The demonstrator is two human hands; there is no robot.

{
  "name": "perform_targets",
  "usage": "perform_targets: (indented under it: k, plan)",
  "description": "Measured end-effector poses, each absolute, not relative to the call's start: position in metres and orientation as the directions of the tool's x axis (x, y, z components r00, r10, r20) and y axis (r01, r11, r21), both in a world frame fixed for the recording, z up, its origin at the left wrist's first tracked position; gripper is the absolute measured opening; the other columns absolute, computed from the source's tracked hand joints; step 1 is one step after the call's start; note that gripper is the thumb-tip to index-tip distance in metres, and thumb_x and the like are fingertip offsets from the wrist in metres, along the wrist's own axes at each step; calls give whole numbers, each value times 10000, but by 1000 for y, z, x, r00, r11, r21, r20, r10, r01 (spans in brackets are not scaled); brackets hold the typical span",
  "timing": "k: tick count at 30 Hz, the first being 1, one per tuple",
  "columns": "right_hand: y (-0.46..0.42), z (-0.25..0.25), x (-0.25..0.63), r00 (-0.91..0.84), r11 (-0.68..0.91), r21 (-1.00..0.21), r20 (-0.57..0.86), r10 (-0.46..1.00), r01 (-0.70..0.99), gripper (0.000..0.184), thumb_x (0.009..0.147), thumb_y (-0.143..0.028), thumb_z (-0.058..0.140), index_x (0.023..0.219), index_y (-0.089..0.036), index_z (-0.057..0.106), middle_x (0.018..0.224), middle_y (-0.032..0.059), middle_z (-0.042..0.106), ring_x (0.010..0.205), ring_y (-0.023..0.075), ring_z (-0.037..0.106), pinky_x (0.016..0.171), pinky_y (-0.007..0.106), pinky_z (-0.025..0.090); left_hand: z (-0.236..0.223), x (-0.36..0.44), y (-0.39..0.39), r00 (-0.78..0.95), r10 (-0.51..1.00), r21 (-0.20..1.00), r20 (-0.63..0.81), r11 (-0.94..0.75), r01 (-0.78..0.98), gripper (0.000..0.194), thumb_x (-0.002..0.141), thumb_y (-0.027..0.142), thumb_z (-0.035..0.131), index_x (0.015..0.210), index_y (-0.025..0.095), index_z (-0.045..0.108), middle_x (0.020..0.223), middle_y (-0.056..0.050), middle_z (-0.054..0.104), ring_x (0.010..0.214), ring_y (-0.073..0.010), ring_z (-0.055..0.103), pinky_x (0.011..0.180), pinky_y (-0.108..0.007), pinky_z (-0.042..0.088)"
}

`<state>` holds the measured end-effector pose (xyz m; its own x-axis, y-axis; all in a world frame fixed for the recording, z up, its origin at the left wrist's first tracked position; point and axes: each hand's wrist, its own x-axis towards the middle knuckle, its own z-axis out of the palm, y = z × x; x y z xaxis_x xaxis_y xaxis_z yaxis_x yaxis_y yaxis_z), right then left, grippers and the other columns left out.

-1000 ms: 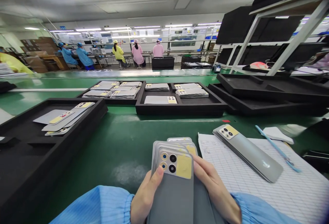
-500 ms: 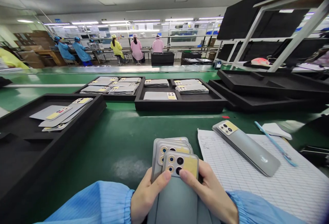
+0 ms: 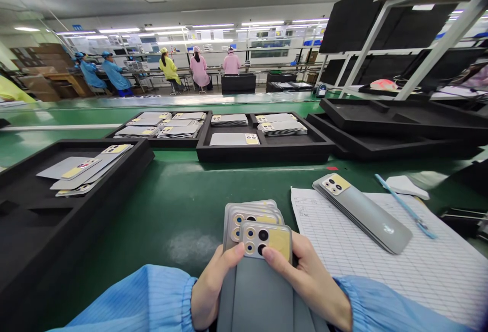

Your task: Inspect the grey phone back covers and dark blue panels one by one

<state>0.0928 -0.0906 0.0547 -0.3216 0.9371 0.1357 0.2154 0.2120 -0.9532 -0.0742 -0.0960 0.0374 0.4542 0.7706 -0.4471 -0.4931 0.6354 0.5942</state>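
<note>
Between my hands is a fanned stack of grey phone back covers (image 3: 264, 294), camera rings and yellow film at the top. My left hand (image 3: 214, 283) is closed around the stack's left side, its thumb at the front cover's camera plate. Gripping the right side, my right hand (image 3: 313, 280) has its thumb just below the lenses. The fingers behind the stack are hidden. To the right, another pile of phone back covers (image 3: 364, 215) lies slantwise on a ruled paper sheet (image 3: 354, 258).
A black tray (image 3: 147, 156) with loose covers stands at left. Ahead are two more trays, a divided one (image 3: 263, 155) and one behind left (image 3: 179, 144). Stacked black trays (image 3: 392, 144) sit at right, near a blue pen (image 3: 404, 205). Several people work in the background.
My left thumb has slid slightly left, off the lower camera ring toward the cover's edge. The whole view has shifted a little; both hands still hold the stack.
</note>
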Motion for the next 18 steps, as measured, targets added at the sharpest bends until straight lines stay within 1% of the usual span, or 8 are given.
perform_targets:
  k: [3, 7, 10, 12, 15, 18]
  plan:
    - [-91, 55, 92, -321, 203, -957, 130, 938, 206, 333, 845, -305, 497, 1160, -220, 561, 1105, 51, 629, 1001, 237, 574, 793, 317, 484, 39, -74, -96, 460, 766, 578, -449, 642, -504, 469, 751, 348, 565, 1154, 117, 506, 996, -114, 682, 1053, -285, 559, 984, -426, 343]
    - [-88, 55, 93, -311, 187, -961, 119, 943, 202, 328, 838, -325, 504, 1135, -209, 581, 1076, 54, 644, 970, 236, 589, 793, 324, 486, 43, -76, -94, 574, 713, 497, -402, 697, -517, 447, 775, 376, 489, 1097, 77, 567, 950, -118, 695, 1041, -281, 568, 992, -401, 333]
    - [-84, 57, 97, -269, 131, -977, 82, 960, 170, 335, 827, -355, 513, 1107, -193, 599, 1053, 57, 656, 934, 237, 601, 803, 336, 481, 44, -77, -92, 605, 695, 478, -389, 714, -512, 449, 782, 392, 465, 1058, 62, 596, 933, -122, 699, 1034, -280, 573, 988, -391, 337]
    - [-80, 60, 102, -204, 60, -993, 38, 978, 103, 335, 817, -376, 516, 1059, -171, 625, 1016, 64, 672, 888, 240, 616, 759, 328, 495, 44, -77, -92, 586, 693, 502, -420, 715, -486, 473, 777, 408, 480, 1092, 67, 574, 947, -123, 695, 1024, -279, 579, 979, -390, 349]
    - [-73, 68, 109, -58, -25, -997, -22, 998, -68, 336, 780, -382, 550, 1004, -149, 641, 934, 75, 696, 804, 252, 644, 656, 316, 513, 45, -78, -92, 491, 742, 589, -457, 666, -458, 492, 763, 399, 525, 1149, 94, 524, 989, -125, 681, 986, -279, 600, 934, -398, 393]
    - [-68, 75, 115, 29, -112, -968, -121, 992, -226, 394, 755, -393, 564, 1071, -159, 593, 828, 87, 711, 700, 277, 669, 569, 351, 523, 50, -78, -92, 450, 782, 657, -432, 615, -437, 463, 766, 405, 524, 1096, 82, 553, 971, -152, 679, 913, -299, 626, 830, -419, 459]
